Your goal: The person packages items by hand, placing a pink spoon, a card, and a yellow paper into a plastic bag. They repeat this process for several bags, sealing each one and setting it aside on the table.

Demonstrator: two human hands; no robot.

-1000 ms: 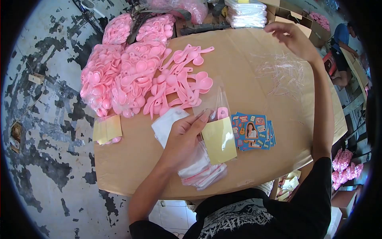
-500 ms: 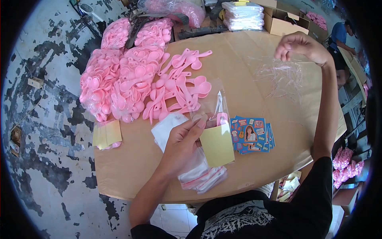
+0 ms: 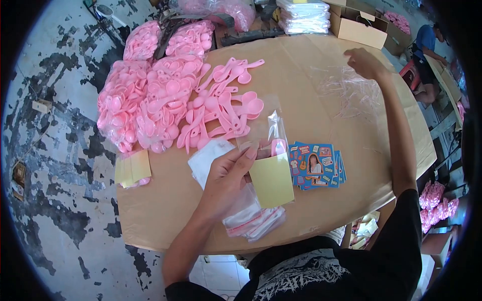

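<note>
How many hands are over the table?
2. The left hand holds a clear bag with a yellow card near the front edge; the right hand is at the clear plastic pile farther back. No others show.

No legible text; tiny illegible print on blue sticker cards (image 3: 316, 168).

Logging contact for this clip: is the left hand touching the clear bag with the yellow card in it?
Touching. The head view shows the left hand pinching the clear bag just above its yellow card.
</note>
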